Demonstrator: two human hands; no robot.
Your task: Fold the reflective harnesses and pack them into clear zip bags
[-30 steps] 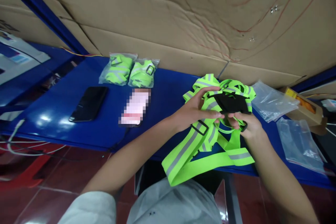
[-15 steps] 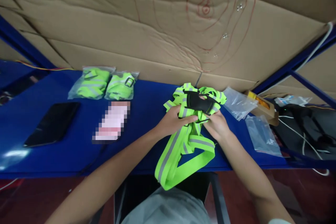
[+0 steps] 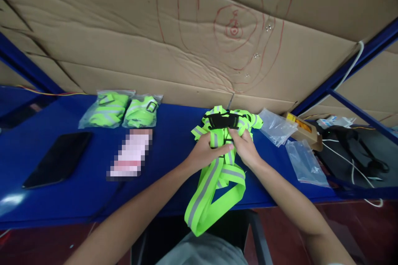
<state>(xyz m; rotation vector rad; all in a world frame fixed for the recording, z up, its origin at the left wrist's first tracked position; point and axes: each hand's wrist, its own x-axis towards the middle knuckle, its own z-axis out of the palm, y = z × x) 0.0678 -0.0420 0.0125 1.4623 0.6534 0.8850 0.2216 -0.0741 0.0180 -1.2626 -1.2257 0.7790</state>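
A bundle of neon-green reflective vest straps (image 3: pixel 202 198) with grey stripes lies at the table's front, one long loop hanging over the edge. On top of the bundle sits a black plastic or fabric piece (image 3: pixel 223 121), too small to make out fully. My left hand (image 3: pixel 205 153) is closed round the straps from the left, thumb laid across them. From the right, my right hand (image 3: pixel 246 147) grips the straps just below the black piece, thumb up against it. The fingers under the bundle are hidden.
Two clear bags of folded green straps (image 3: pixel 107 109) stand at the back left. Nearer are a black tablet-like slab (image 3: pixel 57 159) and a blurred-out pink item (image 3: pixel 132 153). Clear plastic bags (image 3: pixel 306 163), a small cardboard box (image 3: pixel 303 130) and black gear with white cables (image 3: pixel 357 153) lie right.
My right hand has shifted left and inward, its thumb now at the black piece. That piece has turned flatter and more level. The whole view has tilted slightly.
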